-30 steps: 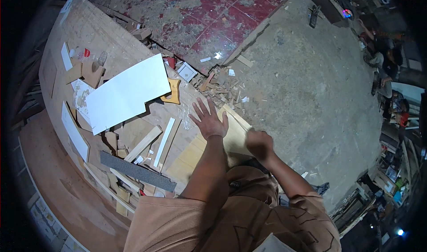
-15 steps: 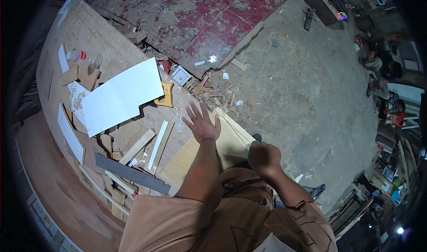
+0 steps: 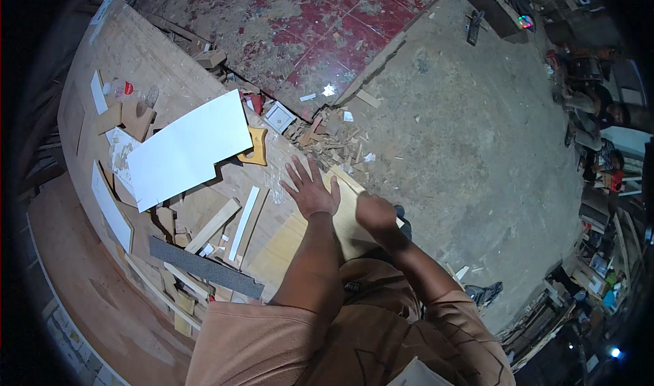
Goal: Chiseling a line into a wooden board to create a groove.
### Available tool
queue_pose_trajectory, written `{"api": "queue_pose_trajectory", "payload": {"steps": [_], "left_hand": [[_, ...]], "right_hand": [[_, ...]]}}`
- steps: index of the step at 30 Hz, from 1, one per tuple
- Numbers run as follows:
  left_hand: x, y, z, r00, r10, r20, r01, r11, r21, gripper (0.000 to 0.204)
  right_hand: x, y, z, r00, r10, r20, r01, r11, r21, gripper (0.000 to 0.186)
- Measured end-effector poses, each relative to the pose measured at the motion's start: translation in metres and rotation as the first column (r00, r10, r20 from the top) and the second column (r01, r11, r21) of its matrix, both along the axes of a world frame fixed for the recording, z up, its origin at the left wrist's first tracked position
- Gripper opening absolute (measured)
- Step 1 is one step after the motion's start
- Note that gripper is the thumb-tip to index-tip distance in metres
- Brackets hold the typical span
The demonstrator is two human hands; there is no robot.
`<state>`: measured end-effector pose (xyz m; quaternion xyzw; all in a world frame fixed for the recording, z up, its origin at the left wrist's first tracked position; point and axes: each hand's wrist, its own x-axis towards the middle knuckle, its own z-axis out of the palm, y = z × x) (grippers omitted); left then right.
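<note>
Plywood fills the head view: a large wooden sheet point(image 3: 136, 66) serves as the work surface, and I take it as my landmark. No bin or box shows on it; things lie loose. Near its middle rests a white panel point(image 3: 187, 147), tilted, with a small yellow cut-out piece point(image 3: 257, 147) touching its right end. Below the white panel lie a pale wooden strip point(image 3: 243, 212) and a short batten point(image 3: 212, 224), and further toward the near edge a dark grey strip point(image 3: 204, 267) runs slantwise. Off the sheet's right edge, wood scraps point(image 3: 330, 137) are heaped on the concrete floor point(image 3: 463, 134).

From where I watch, the left hand point(image 3: 311, 190) lies flat, palm down, fingers spread and pointing up and away from the body, pressing on a yellowish board point(image 3: 300, 239) at the sheet's right edge. It clasps nothing; it only bears down. The left forearm comes straight up from the lower edge.

The right hand point(image 3: 375, 212) is clenched in a fist just beside the left, over the board's far right side. I cannot tell what, if anything, it holds inside the fist. Its forearm bends in from the lower right.

The yellowish board's long axis runs from lower left to upper right, its far end pointing toward the scrap heap, its near end hidden under the person's orange shirt point(image 3: 354, 331).
</note>
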<state>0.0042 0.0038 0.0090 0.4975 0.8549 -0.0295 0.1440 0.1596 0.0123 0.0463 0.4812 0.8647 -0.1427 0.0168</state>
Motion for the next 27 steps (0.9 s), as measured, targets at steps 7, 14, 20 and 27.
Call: {"api": "queue_pose_trajectory", "payload": {"steps": [7,14,20,27], "left_hand": [[-0.004,-0.002,0.000,1.000,0.002,-0.006,-0.002,1.000,-0.005,0.084],[-0.001,0.002,0.002,1.000,-0.006,-0.001,0.006,1.000,-0.029,0.083],[-0.002,-0.003,-0.001,1.000,0.009,0.013,-0.009,1.000,0.012,0.082],[-0.004,-0.001,0.003,1.000,0.005,0.011,-0.005,1.000,0.021,0.082]], "right_hand": [[0.043,-0.010,0.070,0.994,-0.103,-0.039,0.088,0.956,-0.280,0.005],[-0.017,0.010,-0.014,0.994,-0.110,0.021,0.111,0.947,-0.300,0.002],[0.038,-0.009,0.029,0.999,-0.035,-0.035,0.024,0.959,-0.282,0.007],[0.013,0.011,0.037,0.996,-0.007,0.093,0.055,0.854,-0.518,0.018]]}}
